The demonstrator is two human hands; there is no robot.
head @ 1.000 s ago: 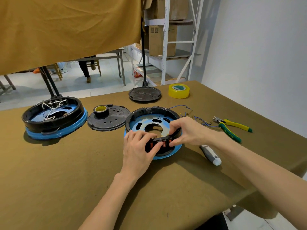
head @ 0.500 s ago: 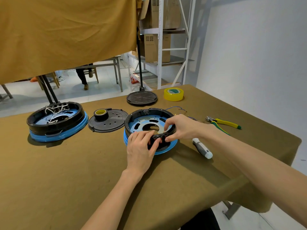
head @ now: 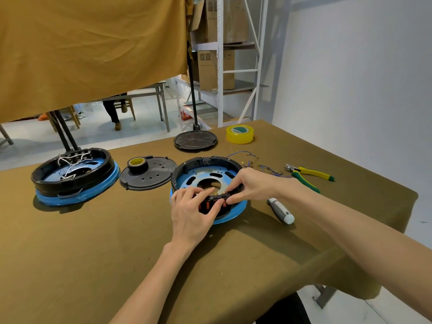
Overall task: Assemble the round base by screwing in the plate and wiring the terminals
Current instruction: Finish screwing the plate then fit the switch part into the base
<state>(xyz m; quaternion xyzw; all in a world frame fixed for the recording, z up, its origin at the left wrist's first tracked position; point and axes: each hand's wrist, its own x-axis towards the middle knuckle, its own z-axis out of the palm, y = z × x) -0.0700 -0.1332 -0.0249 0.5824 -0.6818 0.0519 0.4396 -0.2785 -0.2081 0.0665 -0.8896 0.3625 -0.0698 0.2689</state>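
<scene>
Both hands are seating the terminal block (head: 214, 203) at the near rim of the round base (head: 205, 167) on the worktop (head: 93, 242). Left hand (head: 191, 213) and right hand (head: 252, 185) are pinching it. Wiring likely comes next, calling for the loose wires (head: 261, 168).

screwdriver (head: 281, 211) near right, bare cloth (head: 93, 242) left

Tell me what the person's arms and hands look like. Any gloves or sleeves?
No gloves and no sleeves in sight. The left hand and right hand are bare, with bare forearms as far as the picture shows. No rings, watch or bracelets visible. Fingernails look short and unpainted.
</scene>
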